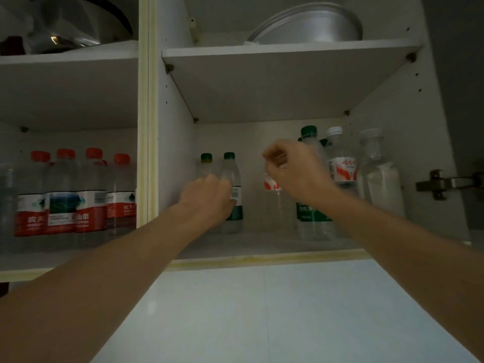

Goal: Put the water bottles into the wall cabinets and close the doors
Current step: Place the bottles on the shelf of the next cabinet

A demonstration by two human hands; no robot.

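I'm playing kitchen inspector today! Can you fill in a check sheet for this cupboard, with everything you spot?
Surface: lower shelf of the right cabinet, doors open.
Job's things: two green-capped bottles at left; a bottle with a red and white label in the middle; more bottles at right; red-capped bottles in the left cabinet.
Clutter: metal pan on the upper shelf.
Hands: left hand on the green-capped bottles; right hand curled above the middle bottle, grip unclear.
Cables: nothing seen.
Surroundings: door hinge, white wall below.
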